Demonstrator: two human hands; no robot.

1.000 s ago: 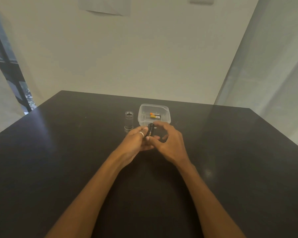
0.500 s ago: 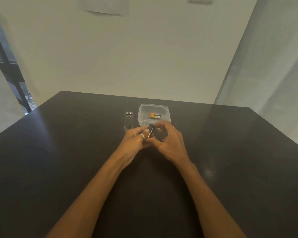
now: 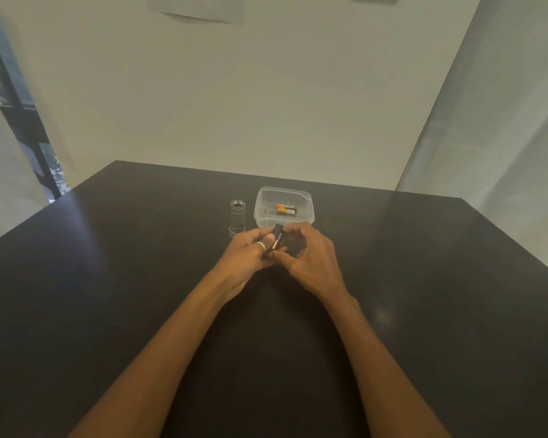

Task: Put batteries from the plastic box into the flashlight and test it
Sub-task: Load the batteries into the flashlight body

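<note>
Though tiny in view, prob. light, rigid & slick-skinned: best to pinch battery (image 3: 275, 243) across mid-barrel, not at the ends. Lies against a black holder (image 3: 279, 230), gripped w/ it in left hand (image 3: 250, 252), thumb on top, fingers curled under. Arched close over both, right hand (image 3: 312, 259) fingers; can't tell contact. Just above tabletop (image 3: 140, 279), near plastic box (image 3: 309, 203) & upright flashlight tube (image 3: 237, 216).

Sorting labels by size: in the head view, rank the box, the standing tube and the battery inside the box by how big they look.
1. box
2. tube
3. battery
All three sit at a similar distance, so the order is safe.
</note>
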